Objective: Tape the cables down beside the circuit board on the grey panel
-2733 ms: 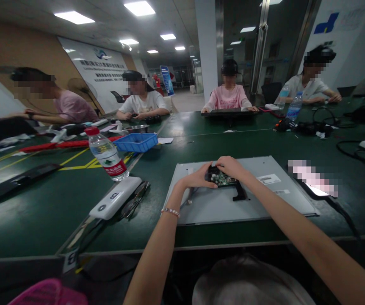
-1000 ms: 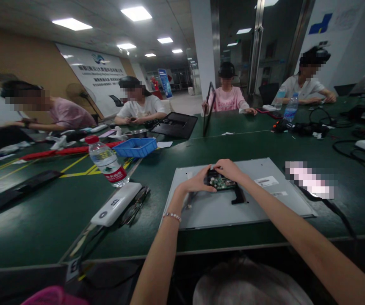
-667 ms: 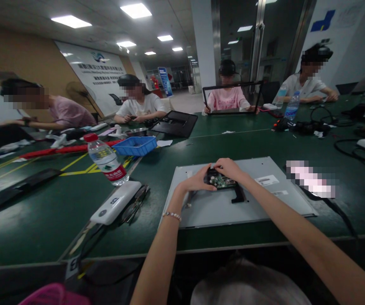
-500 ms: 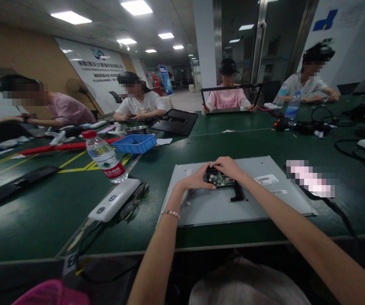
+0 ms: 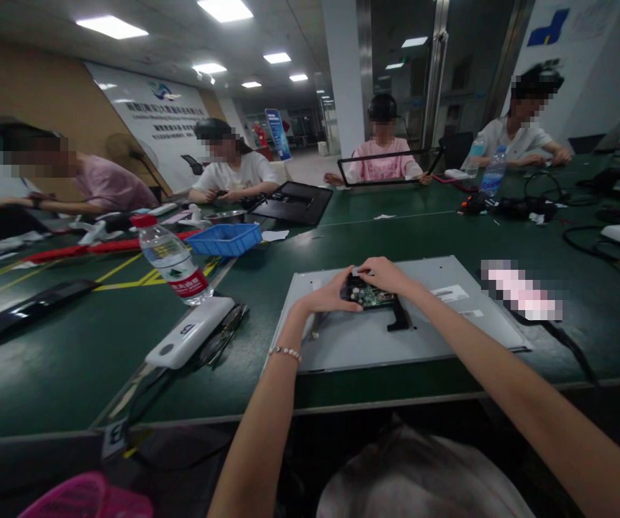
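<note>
A grey flat display panel point(image 5: 353, 349) lies on the green table in front of me, with white labels on its right half. Over its upper middle is a green circuit board point(image 5: 373, 296) in a black bracket, whose arm point(image 5: 399, 316) reaches down onto the panel. My left hand point(image 5: 333, 293) grips the board's left side, thumb along the near edge and fingers behind. At the board's far edge, my right hand point(image 5: 384, 273) has its fingers pinched together beside the left fingertips. A small pale piece, perhaps a connector, shows there; its kind is unclear.
Left of the panel are a white power bank point(image 5: 191, 334), glasses point(image 5: 224, 334), a water bottle point(image 5: 172, 259) and a blue tray point(image 5: 226, 239). A phone point(image 5: 523, 291) with a cable lies right. Across the table a person holds a black frame point(image 5: 390, 167); other people sit around.
My hands stay on the board with almost the same grip. The view has shifted slightly. Across the table, the black frame has tilted and the person's hand at its left has moved outward.
</note>
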Demonstrator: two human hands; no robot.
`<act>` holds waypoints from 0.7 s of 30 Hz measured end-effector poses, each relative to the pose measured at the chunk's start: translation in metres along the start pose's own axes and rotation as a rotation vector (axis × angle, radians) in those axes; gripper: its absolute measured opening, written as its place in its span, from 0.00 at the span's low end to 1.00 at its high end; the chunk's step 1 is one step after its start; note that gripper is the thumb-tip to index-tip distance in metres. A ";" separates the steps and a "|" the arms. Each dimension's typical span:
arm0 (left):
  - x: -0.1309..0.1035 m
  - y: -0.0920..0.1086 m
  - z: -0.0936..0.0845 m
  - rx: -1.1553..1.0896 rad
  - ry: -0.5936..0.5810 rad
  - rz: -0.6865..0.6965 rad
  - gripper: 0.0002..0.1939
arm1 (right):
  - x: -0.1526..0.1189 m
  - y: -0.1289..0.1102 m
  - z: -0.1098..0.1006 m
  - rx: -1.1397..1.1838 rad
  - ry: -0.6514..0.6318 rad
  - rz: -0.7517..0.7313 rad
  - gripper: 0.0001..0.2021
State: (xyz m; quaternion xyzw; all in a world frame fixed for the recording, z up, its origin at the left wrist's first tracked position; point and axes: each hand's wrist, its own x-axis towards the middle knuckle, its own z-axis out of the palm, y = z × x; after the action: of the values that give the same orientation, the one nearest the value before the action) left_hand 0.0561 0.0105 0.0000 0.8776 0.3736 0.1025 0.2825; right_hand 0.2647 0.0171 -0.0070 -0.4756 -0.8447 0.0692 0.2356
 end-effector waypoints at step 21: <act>0.007 0.014 0.009 0.301 0.345 0.164 0.33 | -0.093 0.066 -0.053 0.148 -0.250 0.334 0.14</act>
State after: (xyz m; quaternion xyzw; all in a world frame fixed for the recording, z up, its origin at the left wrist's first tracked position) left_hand 0.0734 0.0036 0.0003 0.9067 0.3547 0.2168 0.0710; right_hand 0.3809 -0.0310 -0.0136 -0.5779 -0.7696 0.2275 0.1483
